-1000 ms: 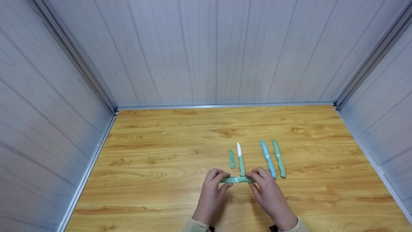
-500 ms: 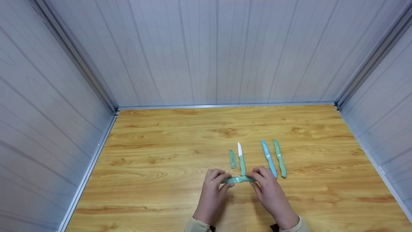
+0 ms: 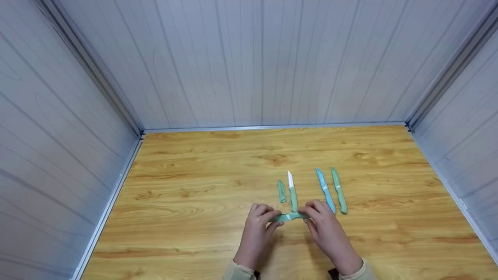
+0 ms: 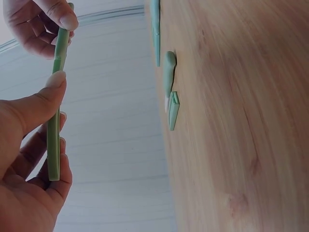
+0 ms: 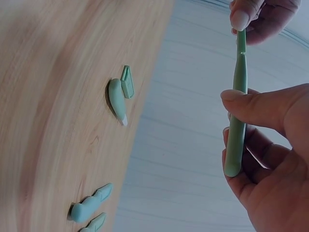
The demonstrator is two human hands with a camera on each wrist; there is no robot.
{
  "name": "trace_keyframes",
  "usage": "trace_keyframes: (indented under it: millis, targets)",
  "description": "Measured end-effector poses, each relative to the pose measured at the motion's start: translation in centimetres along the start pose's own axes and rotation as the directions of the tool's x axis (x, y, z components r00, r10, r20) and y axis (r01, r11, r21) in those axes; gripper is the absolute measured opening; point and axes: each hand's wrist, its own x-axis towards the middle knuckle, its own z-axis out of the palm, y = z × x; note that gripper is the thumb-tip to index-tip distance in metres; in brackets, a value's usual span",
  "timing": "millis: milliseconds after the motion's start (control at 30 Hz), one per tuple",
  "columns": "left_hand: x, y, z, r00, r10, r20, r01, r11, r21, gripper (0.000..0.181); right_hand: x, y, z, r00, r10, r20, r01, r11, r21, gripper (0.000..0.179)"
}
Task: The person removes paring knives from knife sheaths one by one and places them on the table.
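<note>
Left hand point(image 3: 257, 227) pinches the sheath point(image 4: 53, 162), right hand point(image 3: 323, 225) the handle point(image 5: 236, 145), of a knife point(image 3: 292, 216) held off the counter point(image 3: 186, 217), at six o'clock from the bare knife point(image 3: 293, 198); it is probably light, stiff and smooth, its blade perhaps brittle; handle and sheath suit finger-and-thumb grips.

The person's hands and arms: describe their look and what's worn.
The left hand and right hand are ungloved. Light beige sleeves end near the wrists, with a black piece at each inner edge, too hidden to identify.
</note>
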Motion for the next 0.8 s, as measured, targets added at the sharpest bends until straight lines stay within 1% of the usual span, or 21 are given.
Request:
trace_keyframes:
  millis: [200,367,467,567,700,800]
  targets:
    - [0.13,0.06,-0.13,1.0,-0.011,0.019,0.011,1.0,0.007,0.015,0.18,0.0,-0.09,1.0,-0.009,-0.002,0.009,1.0,0.003,0.035]
    - [0.16,0.01,-0.25,1.0,-0.019,0.013,0.018,1.0,0.019,0.016,0.18,-0.2,-0.14,1.0,0.002,0.024,-0.002,1.0,0.001,0.035]
    - [0.13,-0.07,-0.23,1.0,-0.012,0.0,0.012,1.0,0.023,0.016,0.13,-0.23,-0.05,0.999,-0.005,0.032,0.005,1.0,0.001,0.036]
    - [0.05,-0.12,-0.23,1.0,0.017,-0.013,-0.017,1.0,0.025,0.015,0.1,-0.18,0.06,0.999,-0.03,0.012,0.03,1.0,0.001,0.036]
    - [-0.05,-0.14,-0.19,0.999,0.037,-0.017,-0.037,0.999,0.028,0.014,0.12,-0.09,0.09,0.998,-0.054,-0.01,0.054,0.999,-0.007,0.034]
    - [-0.08,-0.14,-0.14,1.0,0.023,-0.009,-0.023,0.999,0.025,0.013,0.13,-0.03,0.04,0.999,-0.051,-0.001,0.051,0.999,-0.011,0.034]
